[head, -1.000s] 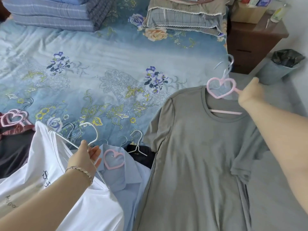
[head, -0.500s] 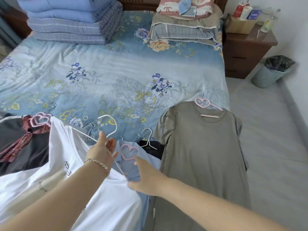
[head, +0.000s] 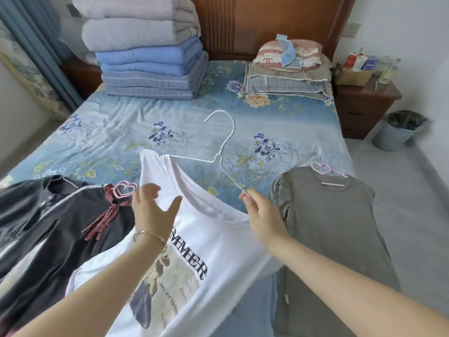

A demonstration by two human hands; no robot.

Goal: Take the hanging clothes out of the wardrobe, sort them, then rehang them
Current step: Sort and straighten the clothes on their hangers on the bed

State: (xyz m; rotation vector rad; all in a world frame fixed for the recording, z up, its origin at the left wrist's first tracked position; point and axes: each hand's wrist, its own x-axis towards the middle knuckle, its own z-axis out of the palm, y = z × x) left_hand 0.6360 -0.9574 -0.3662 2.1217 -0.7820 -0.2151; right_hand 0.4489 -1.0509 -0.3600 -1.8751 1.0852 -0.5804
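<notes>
Head view, item: white T-shirt (head: pixel 206 239) with a printed front, lying across the near edge of the bed (head: pixel 109 132), between a black garment (head: pixel 48 215) and a grey T-shirt (head: pixel 328 227).
Hanger: white wire hanger (head: pixel 227 142); one arm is tucked into the shirt's far shoulder, the other is bare outside the collar, and the hook is raised over the bedspread.
Right hand (head: pixel 262 215): pinches the tip of the bare hanger arm between thumb and fingertips, just beside the collar.
Left hand (head: pixel 150 210): fingers spread and relaxed above the other side of the shirt, gripping nothing; contact with the cloth cannot be told.
Shirt relative to hands: below and between both, with the collar opening in the gap.
Risk: held by one tip only, the hanger may swing and its tucked arm may slip out, dropping the shirt; forcing the bare arm through the neck could stretch the collar.
Surroundings: pink heart hanger (head: pixel 320 167) in the grey T-shirt; folded quilts (head: pixel 145 57) by the headboard.
</notes>
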